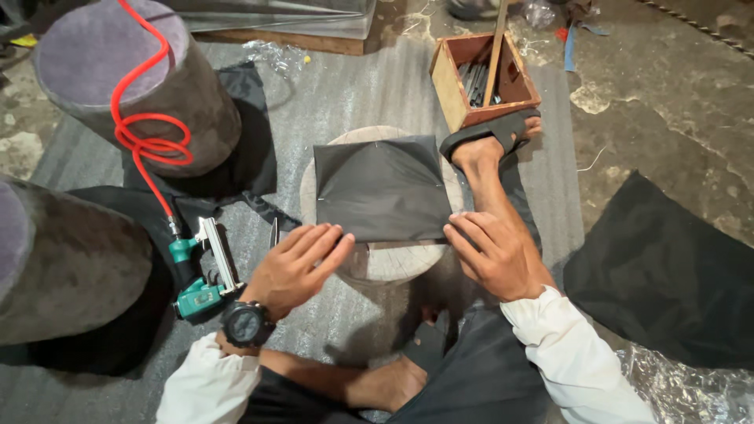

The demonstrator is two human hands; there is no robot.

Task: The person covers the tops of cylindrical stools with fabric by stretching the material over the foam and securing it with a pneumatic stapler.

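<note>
Two hands lay flat and unclenched on the near edge of a black fabric sheet (382, 188): the left hand (294, 267) at its near-left corner, the right hand (491, 255) at its near-right. Matte and square, the sheet covered most of a round, pale wooden disc (385, 263) on the floor, smoothed but seemingly unfastened. A teal pneumatic stapler (200, 279) lay untouched nearby, its red coiled hose (141, 118) crossing a plush grey cylindrical stool (133, 78).

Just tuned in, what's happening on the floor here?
A person sitting on the floor presses both hands flat on the near edge of a black fabric sheet spread over a round wooden disc. The left hand wears a watch; the right hand holds the other corner. A green pneumatic stapler lies unused beside the left hand.
</note>
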